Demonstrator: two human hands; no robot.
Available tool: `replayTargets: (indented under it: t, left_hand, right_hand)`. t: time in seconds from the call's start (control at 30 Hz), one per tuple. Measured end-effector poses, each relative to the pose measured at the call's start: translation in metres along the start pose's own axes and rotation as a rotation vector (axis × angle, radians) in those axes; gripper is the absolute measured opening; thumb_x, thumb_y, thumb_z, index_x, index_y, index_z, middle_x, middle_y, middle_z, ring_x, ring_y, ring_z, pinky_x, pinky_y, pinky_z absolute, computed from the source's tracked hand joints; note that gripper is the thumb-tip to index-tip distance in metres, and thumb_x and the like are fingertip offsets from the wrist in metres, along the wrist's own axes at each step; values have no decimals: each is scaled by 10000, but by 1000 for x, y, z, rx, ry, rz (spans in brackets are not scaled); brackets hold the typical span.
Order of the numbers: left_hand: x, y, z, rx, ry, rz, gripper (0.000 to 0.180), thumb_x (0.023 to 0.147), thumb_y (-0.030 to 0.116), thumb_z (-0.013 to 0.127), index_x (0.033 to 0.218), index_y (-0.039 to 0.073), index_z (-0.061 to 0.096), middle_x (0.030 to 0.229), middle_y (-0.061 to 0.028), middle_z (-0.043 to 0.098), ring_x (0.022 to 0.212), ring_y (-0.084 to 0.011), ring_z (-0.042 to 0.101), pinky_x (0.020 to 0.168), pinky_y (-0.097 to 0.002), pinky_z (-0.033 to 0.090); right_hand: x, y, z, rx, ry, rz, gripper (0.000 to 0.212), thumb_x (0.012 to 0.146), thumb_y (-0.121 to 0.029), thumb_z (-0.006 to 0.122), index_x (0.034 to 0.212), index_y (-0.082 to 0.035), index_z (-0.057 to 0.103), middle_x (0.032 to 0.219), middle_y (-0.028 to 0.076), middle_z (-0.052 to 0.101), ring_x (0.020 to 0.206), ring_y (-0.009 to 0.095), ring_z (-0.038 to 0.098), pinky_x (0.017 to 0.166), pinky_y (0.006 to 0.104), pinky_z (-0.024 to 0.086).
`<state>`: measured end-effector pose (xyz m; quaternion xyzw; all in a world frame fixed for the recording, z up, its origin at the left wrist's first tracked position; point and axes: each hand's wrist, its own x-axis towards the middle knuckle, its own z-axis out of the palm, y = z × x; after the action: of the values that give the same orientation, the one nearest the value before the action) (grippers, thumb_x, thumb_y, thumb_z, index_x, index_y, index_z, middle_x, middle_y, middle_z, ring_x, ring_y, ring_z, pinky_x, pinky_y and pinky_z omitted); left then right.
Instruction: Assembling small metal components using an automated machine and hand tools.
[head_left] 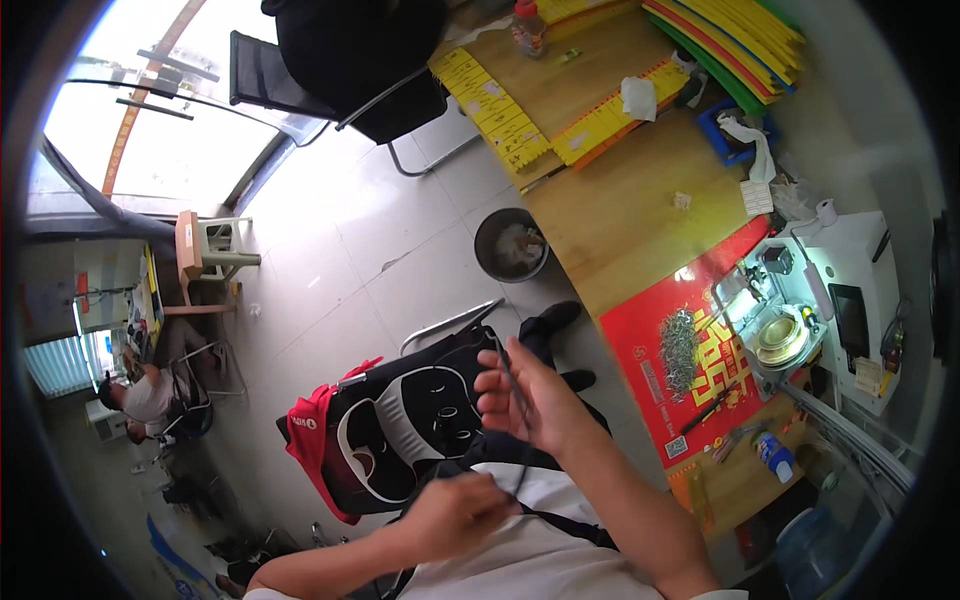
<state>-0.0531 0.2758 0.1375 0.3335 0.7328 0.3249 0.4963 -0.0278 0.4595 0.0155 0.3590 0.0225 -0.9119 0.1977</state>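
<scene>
Cord [514, 385], thin and dark, shows in the head view between the thumb and half-curled fingers of the right hand [530, 400], which holds it loosely. It hangs toward the near side, down to the fingers of the left hand [455, 515], blurred and curled; whether these grip it I cannot tell. Right of both hands, the worktop [640, 225] carries a red mat [635, 365] with silvery metal bits [679, 355].

- I see the bare left hand [458, 516] blurred, its fingertips indistinct.
- I can't tell what the thin dark strip [514, 385] along the bare right hand [547, 405] is.
- I find the tangled silvery metallic pile's [680, 355] pieces too small to distinguish.
</scene>
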Motion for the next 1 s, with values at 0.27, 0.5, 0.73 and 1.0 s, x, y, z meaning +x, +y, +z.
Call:
replayTargets:
  t: [0.27, 0.5, 0.73, 1.0]
  left_hand:
    - [9, -89, 16, -1322, -24, -570, 809, 1046, 662, 339, 1450, -20, 501, 1451, -225, 562, 1342, -364, 560, 1154, -510, 414]
    - [61, -214, 17, -2612, 548, -320, 394, 1044, 305, 628, 1118, -81, 604, 779, -29, 563, 606, -87, 527, 586, -219, 521]
    - [-34, -372, 31, -2476, 911, -716, 355, 1040, 267, 627, 1061, -80, 554, 613, 34, 402, 451, -70, 363, 392, -202, 331]
    - [-96, -278, -23, -1333, 300, -1046, 233, 1095, 270, 511, 1049, 64, 608, 624, 87, 314, 472, -49, 282, 411, -223, 215]
  right_hand:
    - [-79, -29, -7, -355, -126, 317, 293, 1098, -319, 508, 1098, -39, 595, 642, -28, 421, 447, 53, 374, 398, 222, 269]
    - [-174, -28, -20, -1143, -582, 338, 363, 1029, -347, 617, 1076, 8, 674, 805, 135, 674, 735, 261, 656, 662, 387, 511]
    - [-218, -42, -18, -1009, -899, -20, 245, 965, -216, 704, 832, -14, 669, 768, 147, 680, 677, 349, 664, 651, 419, 510]
    - [-236, -41, -87, -595, -942, -205, 271, 994, -234, 655, 928, 28, 646, 802, 193, 654, 714, 326, 654, 777, 518, 524]
